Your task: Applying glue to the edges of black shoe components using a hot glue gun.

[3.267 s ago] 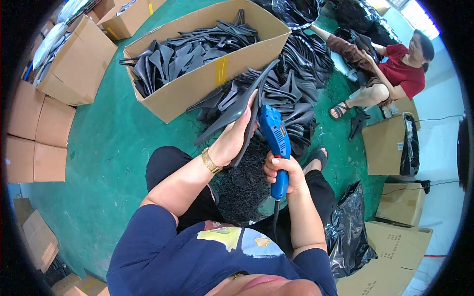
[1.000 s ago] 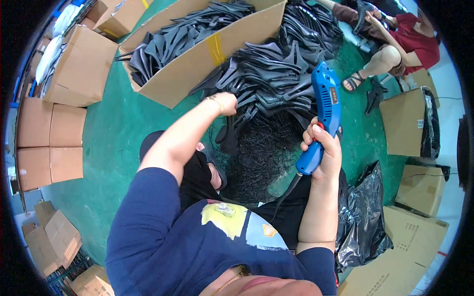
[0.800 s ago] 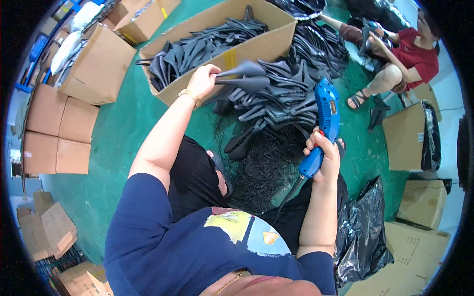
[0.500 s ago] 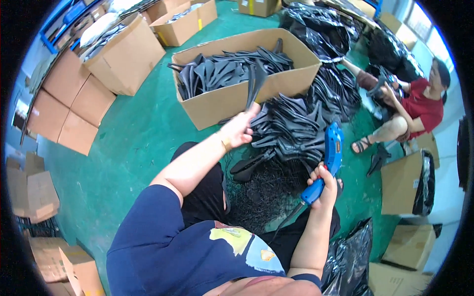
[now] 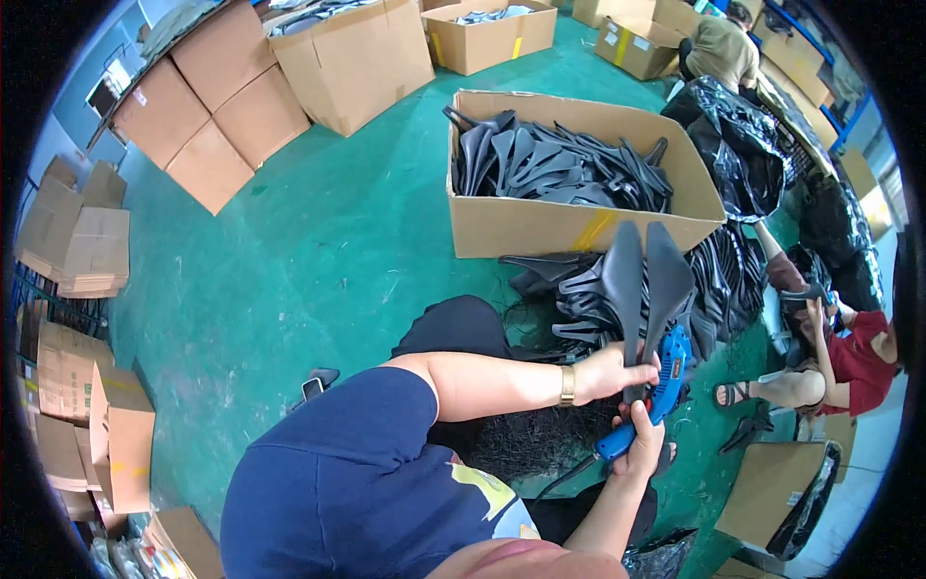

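Observation:
My left hand [image 5: 606, 372] is closed round the narrow lower end of a black plastic part [image 5: 625, 280] with two broad upright blades, resembling a bicycle saddle shell. Whether this is one forked piece or two pieces together, I cannot tell. My right hand [image 5: 637, 446] grips a blue corded hand tool [image 5: 666, 386], whose upper body stands right beside the part; the thumbs are close together. Behind them, a heap of similar black parts [image 5: 579, 299] lies on the floor. Thin black scraps [image 5: 531, 444] lie in a mat below my forearms.
Ahead stands a large open carton [image 5: 521, 227] of black parts. Other cartons [image 5: 357, 77] line the left and back. At the right sits a person in red [image 5: 854, 362], holding a dark thing; another person [image 5: 721, 53] is at the back. Black plastic bags [image 5: 738, 164] lie at the right.
My left hand, with a black part, has come from the carton's front edge rightward to the blue tool in my right hand. The whole view has shifted, bringing more of the right background in.

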The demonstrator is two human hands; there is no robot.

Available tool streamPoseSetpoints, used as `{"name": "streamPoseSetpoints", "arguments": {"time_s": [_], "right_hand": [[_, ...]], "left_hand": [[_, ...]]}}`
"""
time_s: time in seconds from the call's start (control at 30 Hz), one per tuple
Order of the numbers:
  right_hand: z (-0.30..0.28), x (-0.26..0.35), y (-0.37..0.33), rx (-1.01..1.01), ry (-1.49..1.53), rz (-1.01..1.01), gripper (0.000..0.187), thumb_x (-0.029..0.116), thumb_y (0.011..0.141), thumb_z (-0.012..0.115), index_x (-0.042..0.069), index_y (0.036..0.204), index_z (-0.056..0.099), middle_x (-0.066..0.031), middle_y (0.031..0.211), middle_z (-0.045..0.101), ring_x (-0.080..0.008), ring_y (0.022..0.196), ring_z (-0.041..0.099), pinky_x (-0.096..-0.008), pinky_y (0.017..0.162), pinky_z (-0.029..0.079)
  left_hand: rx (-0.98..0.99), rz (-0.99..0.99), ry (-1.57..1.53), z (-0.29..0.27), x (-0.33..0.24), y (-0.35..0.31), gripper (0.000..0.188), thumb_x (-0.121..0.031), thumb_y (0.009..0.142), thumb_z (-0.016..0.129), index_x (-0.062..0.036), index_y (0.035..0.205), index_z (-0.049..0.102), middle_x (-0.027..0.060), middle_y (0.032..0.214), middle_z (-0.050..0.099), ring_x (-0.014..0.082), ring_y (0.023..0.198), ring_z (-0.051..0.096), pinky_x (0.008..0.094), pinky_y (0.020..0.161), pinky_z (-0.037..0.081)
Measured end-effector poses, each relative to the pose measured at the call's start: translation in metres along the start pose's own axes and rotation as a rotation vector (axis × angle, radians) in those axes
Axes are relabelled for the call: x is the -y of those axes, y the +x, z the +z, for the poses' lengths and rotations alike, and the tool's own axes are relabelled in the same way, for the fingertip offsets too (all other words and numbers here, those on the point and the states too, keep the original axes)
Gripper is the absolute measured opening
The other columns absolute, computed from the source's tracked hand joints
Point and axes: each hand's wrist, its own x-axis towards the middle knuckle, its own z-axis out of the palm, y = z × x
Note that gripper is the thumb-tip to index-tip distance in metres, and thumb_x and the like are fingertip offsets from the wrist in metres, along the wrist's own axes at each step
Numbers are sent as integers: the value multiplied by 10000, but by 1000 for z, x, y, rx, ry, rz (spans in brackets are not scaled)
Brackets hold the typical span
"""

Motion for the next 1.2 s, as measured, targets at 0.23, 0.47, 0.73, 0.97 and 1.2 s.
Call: {"name": "streamPoseSetpoints", "arguments": {"time_s": [0.23,0.47,0.73,0.97,1.2], "right_hand": [[-9,-6,0,39,205,27,339,131,788,677,31,1073,522,-54,845,581,-135,700,559,-243,594,482],[16,3,-9,158,167,51,400,200,729,728,21,1020,520,-74,812,567,-160,695,563,-277,597,489],[5,18,-28,375,84,210,367,229,691,741,22,872,499,-30,650,446,-147,594,491,-273,469,457],[13,7,-32,395,44,364,276,165,674,717,28,788,507,-43,615,464,-138,529,482,-272,450,435],[14,2,-28,390,168,390,246,116,695,700,8,827,522,-61,615,500,-151,515,508,-281,470,455]], "left_hand": [[279,-136,-247,-6,-15,-7,253,-288,920,551,-58,1024,559,66,949,615,150,808,605,290,673,508],[125,-62,205,-12,-44,-12,292,-341,914,553,-51,883,542,17,739,578,108,591,566,215,512,451],[-160,100,113,-55,-59,17,488,-472,927,459,-43,1125,581,-59,658,477,28,574,437,180,530,355],[-103,83,78,-49,-76,15,468,-407,970,399,-19,1191,537,-58,650,463,21,568,424,174,532,359],[-56,55,107,-40,-75,9,455,-390,978,388,-31,1212,544,-72,651,450,11,572,408,168,531,356]]}}
